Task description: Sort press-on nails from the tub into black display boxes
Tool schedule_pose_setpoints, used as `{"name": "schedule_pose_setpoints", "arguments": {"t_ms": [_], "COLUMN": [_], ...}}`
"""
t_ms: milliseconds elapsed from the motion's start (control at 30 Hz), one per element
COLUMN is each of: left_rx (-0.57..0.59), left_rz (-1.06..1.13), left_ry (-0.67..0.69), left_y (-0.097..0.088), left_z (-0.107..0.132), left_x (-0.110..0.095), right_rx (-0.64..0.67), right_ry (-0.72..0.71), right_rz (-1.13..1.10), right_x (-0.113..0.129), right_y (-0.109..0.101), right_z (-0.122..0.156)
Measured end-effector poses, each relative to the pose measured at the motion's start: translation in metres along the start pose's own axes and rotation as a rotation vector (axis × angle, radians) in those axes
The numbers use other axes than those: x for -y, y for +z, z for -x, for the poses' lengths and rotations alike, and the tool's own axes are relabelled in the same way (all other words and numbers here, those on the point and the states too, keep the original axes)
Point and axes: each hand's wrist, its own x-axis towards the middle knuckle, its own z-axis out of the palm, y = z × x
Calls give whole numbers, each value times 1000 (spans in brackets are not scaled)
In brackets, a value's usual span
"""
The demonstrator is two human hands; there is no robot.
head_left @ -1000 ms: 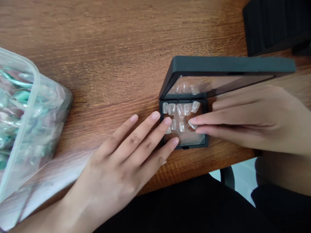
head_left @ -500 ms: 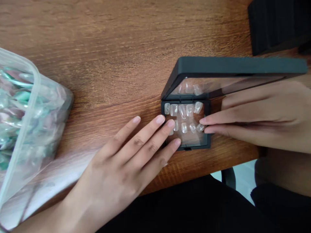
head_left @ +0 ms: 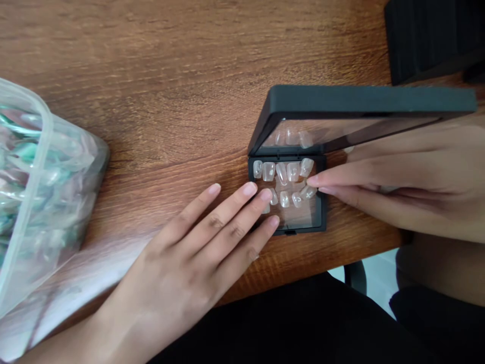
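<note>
A small black hinged case (head_left: 323, 217) with a clear film inside lies on the table, its windowed lid (head_left: 359, 98) raised. Two rows of clear press-on nails (head_left: 293, 172) lie on the film, some with pale decorations. The fingertips of my left hand (head_left: 193, 268), spread and flat, rest over the case's left side and hide part of the lower row. From the right, my right hand (head_left: 401, 187) reaches in beneath the lid. Its thumb and finger pinch the press-on nail (head_left: 309, 192) at the right end of the lower row, which sits tilted.
A clear plastic tub (head_left: 45, 151) full of wrapped, shiny green and pink items stands at the left. Near it lies a whitish sheet (head_left: 76, 303). Black blocky objects (head_left: 424, 40) occupy the back right. The wooden table's front edge (head_left: 364, 260) runs just below the case.
My right hand's fingertips have shifted slightly up at the lower row's right end, and the nail there has tilted. My left hand stays in place on the case. The view has shifted slightly.
</note>
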Motion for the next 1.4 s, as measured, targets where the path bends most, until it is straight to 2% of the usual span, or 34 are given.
{"name": "schedule_pose_setpoints", "arguments": {"t_ms": [100,300,833,967,1133,1400], "left_rx": [-16,-7,-3,-11,-22,-43], "left_rz": [3,26,18,16,31,49], "left_ry": [-3,-9,-1,-5,-25,-44], "left_y": [-1,-3,1,3,2,-1], "left_z": [0,-2,-2,-2,-5,-4], "left_x": [0,0,-2,-2,-2,-5], "right_rx": [1,59,56,32,-128,-46], "right_ry": [-44,-42,203,168,150,89], "right_rz": [-2,56,266,209,159,94], "right_x": [2,3,19,21,18,8], "right_y": [2,0,12,10,3,4], "right_z": [-3,-7,-9,-8,-7,-9]}}
